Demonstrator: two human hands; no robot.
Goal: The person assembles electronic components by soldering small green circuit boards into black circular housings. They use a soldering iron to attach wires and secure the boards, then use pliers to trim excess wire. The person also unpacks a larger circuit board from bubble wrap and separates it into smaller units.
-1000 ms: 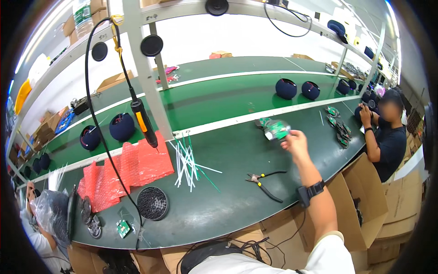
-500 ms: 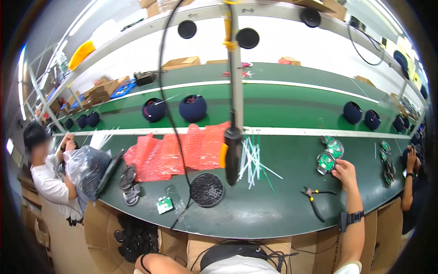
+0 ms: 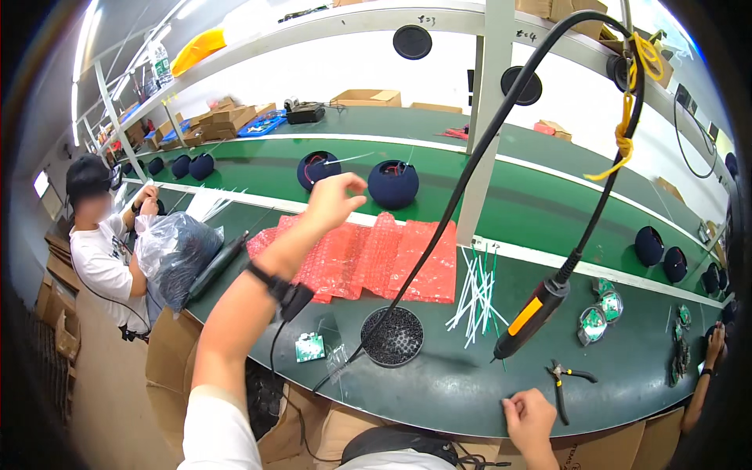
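Observation:
My left hand (image 3: 335,202) reaches far over the table above the pink bubble wrap (image 3: 427,262), its thumb and fingers apart and nothing seen between them. Just beyond it, on the green strip, sit two navy balls with open tops: one (image 3: 313,171) with red wires and a white tie, the other (image 3: 393,186) close to my fingertips. My right hand (image 3: 530,417) rests near the front table edge with its fingers curled and nothing showing in them. Yellow-and-black cutting pliers (image 3: 561,385) lie beside it. Above hangs a black-and-orange electric screwdriver (image 3: 534,317).
A round tin of small black screws (image 3: 392,337) stands near the front, beside a green circuit board (image 3: 310,347). White cable ties (image 3: 478,301) lie mid-table. Round circuit-board parts (image 3: 597,317) are at the right. A co-worker (image 3: 106,243) handles a plastic bag (image 3: 176,251) at the left.
My left arm has come up from the lower edge and stretched toward the navy balls. My right hand has left the circuit boards and drawn back to the table's edge. The view has turned left.

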